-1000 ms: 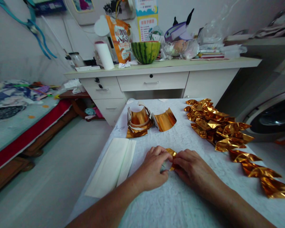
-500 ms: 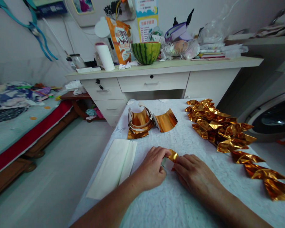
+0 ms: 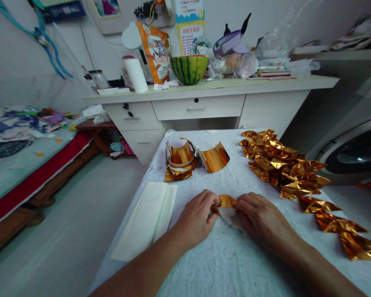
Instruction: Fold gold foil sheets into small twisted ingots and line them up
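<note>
White desk (image 3: 222,103) stood against pale wall (image 3: 219,16)

A wooden-framed bed (image 3: 15,173) stood at left, a low brown stand (image 3: 103,127) near its far end. Pale floor (image 3: 89,198) ran alongside; a front-loading washing machine (image 3: 343,111) stood at right. Light was dim.

And here's the gold foil strip (image 3: 227,201), short, shiny and coppery, stretched crosswise between the two hands! Left hand (image 3: 199,216) pinches one end, right hand (image 3: 262,216) the other, the fingers covering both tips. The middle bows gently, smooth and bright on top. A smaller coppery flap pokes out by the left fingertips, and a pale patch sits just below the band, whether backing or paper, can't tell! All of it right above the cloth-covered table (image 3: 210,268).
</note>
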A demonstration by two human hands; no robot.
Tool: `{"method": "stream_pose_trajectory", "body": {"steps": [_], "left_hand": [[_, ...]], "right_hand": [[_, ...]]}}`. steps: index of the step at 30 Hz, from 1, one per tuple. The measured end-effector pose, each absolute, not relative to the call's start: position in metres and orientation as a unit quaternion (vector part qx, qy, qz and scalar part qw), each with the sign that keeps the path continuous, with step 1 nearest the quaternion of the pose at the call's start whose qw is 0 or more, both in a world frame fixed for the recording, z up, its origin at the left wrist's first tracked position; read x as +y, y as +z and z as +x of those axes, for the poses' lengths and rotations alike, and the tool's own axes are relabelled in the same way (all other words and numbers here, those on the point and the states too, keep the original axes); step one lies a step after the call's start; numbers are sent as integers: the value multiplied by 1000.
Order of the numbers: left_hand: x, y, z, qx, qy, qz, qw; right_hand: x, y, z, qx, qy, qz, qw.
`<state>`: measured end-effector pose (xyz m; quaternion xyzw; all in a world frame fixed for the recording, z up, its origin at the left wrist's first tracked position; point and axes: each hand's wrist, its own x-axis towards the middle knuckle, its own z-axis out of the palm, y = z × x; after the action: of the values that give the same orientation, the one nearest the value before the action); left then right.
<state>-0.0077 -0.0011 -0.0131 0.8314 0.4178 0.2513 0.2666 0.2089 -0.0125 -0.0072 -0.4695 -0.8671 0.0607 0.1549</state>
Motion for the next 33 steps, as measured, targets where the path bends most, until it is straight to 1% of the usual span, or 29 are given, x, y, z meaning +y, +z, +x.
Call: {"method": "stream_pose_trajectory", "body": {"steps": [4, 12, 20, 25, 31, 33], "left_hand": [[-1, -12, -7, 408, 225, 855, 225], [-2, -10, -5, 377, 182, 902, 107], [-6, -15, 0, 359, 155, 918, 60], [-6, -16, 0, 381, 153, 909, 67], [-7, -9, 1, 416, 169, 879, 160], [-7, -9, 2, 425, 170, 873, 170]], "right_hand": [[-11, -8, 209, -861, 86, -480, 143], [-9, -6, 210, -846, 134, -489, 166], [-10, -6, 212, -857, 144, -461, 179], [-10, -7, 213, -852, 162, -461, 190], [-11, -9, 213, -843, 176, -473, 185], [-11, -8, 213, -842, 178, -473, 186]]}}
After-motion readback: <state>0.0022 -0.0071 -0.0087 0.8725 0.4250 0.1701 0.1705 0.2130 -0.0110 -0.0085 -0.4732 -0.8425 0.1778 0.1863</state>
